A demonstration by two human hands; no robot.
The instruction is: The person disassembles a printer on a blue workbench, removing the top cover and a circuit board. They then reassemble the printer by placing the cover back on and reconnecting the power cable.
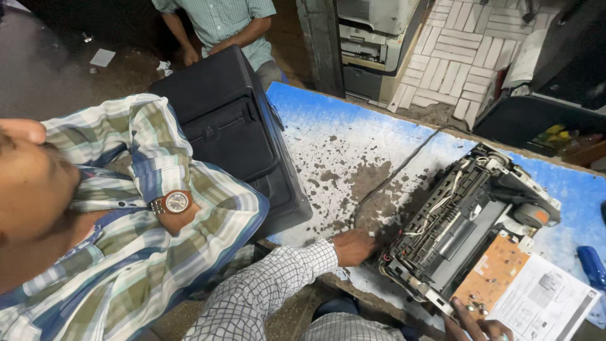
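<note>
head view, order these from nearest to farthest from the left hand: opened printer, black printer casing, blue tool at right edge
From the left hand:
1. Opened printer, just to its right.
2. Black printer casing, up to its left.
3. Blue tool, far right table edge.

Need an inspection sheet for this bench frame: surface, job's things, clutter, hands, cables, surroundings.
Surface: blue-painted worktable, paint badly chipped, seam across it.
Job's things: opened printer chassis with bare frame, tilted, brown circuit board on its side.
Clutter: printed white sheet; blue object at right edge.
Hands: left hand rests on the table at the chassis corner; right hand at the circuit board, grip unclear.
Cables: white wires loose over the chassis.
Surroundings: black printer housing, two other people, stacked grey printers.
</note>
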